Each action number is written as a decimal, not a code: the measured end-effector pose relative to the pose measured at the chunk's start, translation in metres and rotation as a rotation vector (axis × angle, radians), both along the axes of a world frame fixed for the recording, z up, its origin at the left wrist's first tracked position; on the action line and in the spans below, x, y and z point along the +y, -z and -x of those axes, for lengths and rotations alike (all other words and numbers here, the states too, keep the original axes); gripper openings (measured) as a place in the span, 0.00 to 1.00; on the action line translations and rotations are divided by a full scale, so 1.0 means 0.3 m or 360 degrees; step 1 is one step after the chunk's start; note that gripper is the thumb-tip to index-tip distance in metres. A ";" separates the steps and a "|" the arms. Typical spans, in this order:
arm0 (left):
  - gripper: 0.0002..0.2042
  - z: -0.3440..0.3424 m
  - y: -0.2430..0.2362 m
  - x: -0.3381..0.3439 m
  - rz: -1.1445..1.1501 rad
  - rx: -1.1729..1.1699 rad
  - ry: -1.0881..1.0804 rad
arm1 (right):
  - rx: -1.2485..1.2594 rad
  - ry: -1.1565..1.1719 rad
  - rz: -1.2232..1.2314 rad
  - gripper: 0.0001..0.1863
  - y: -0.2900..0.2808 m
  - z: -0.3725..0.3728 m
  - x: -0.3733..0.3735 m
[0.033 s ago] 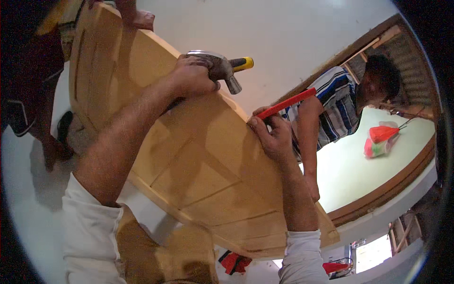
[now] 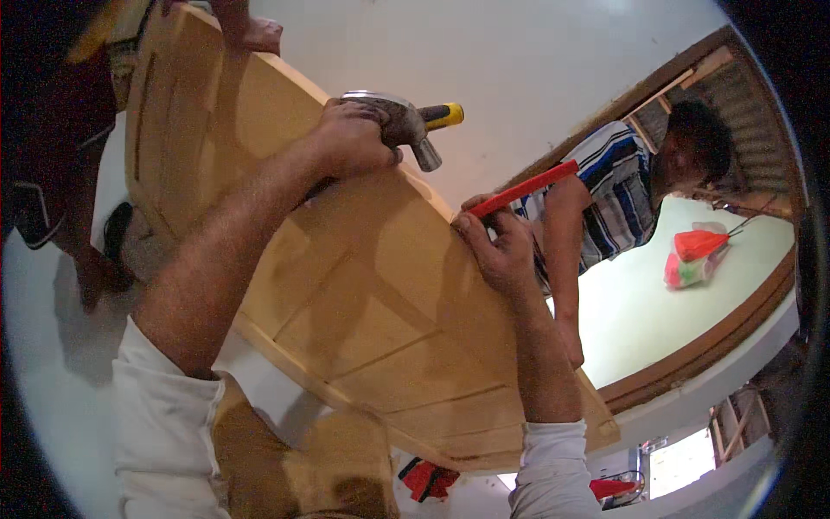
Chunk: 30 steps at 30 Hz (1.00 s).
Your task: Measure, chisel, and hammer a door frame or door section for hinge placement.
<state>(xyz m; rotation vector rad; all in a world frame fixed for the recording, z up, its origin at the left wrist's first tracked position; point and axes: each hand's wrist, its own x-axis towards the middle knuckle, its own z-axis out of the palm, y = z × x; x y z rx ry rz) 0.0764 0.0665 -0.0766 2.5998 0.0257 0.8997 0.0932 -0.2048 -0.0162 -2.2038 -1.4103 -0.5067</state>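
My left hand (image 2: 359, 143) is closed round a claw hammer (image 2: 402, 121), resting at the top edge of a yellow-brown panelled wooden door (image 2: 354, 303). A yellow-and-black handle (image 2: 445, 115) sticks out behind the hammer's head; whether it belongs to the hammer or to another tool I cannot tell. Between the thumb and fingers of my right hand (image 2: 501, 246) is a flat red carpenter's pencil (image 2: 532, 186). Its lower end is at the door's edge, hidden by my fingers. The door stands tilted across the view.
Beside my right forearm a person in a striped shirt (image 2: 618, 190) leans in at a brown-framed opening (image 2: 692, 372). Another person's hand (image 2: 262, 36) rests on the door's far end. A red-and-black object (image 2: 428, 478) lies on the floor below. Beyond the frame is a red-and-green bag (image 2: 696, 255).
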 end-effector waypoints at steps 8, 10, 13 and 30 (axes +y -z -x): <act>0.28 -0.011 -0.001 -0.002 0.0022 0.0062 0.0035 | -0.0429 0.0141 0.0168 0.11 0.018 -0.024 -0.026; 0.28 -0.010 -0.001 -0.004 0.0017 0.0026 -0.0004 | -0.0439 0.0112 0.0166 0.10 0.014 -0.020 -0.025; 0.24 -0.003 -0.024 0.004 0.0046 0.0090 0.0097 | -0.0373 0.0011 0.0118 0.09 0.008 -0.014 -0.016; 0.24 0.020 -0.024 0.007 0.0023 0.0091 0.0099 | -0.0646 -0.0183 0.0163 0.07 0.006 0.033 0.017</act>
